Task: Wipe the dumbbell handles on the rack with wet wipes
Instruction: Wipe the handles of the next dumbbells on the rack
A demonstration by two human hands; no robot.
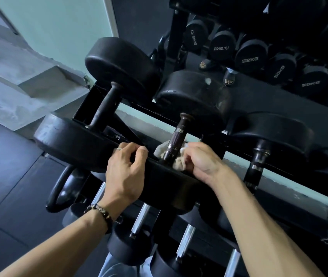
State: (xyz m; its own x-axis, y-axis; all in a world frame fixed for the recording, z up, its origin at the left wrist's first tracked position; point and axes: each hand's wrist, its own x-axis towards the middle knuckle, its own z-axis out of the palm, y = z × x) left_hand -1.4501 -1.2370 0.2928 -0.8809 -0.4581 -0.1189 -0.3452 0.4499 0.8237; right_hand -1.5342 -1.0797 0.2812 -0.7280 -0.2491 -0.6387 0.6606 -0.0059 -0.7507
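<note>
A large black dumbbell lies on the rack's top tier, its dark knurled handle (pixel 176 136) running away from me between two round heads. A crumpled wet wipe (pixel 177 163), whitish and soiled, is wrapped round the near end of that handle. My right hand (pixel 200 161) grips the wipe against the handle. My left hand (pixel 126 172) rests on the near head (pixel 165 186) of the same dumbbell, fingers curled over its top edge. A second big dumbbell with a smooth dark handle (pixel 107 107) lies to the left.
Another dumbbell with a ringed handle (pixel 256 162) lies to the right. Smaller chrome-handled dumbbells (pixel 185 242) fill the lower tier, beside a kettlebell (pixel 63 186). A mirror behind reflects numbered dumbbell ends (pixel 250 56). Dark floor mats (pixel 5 176) lie left.
</note>
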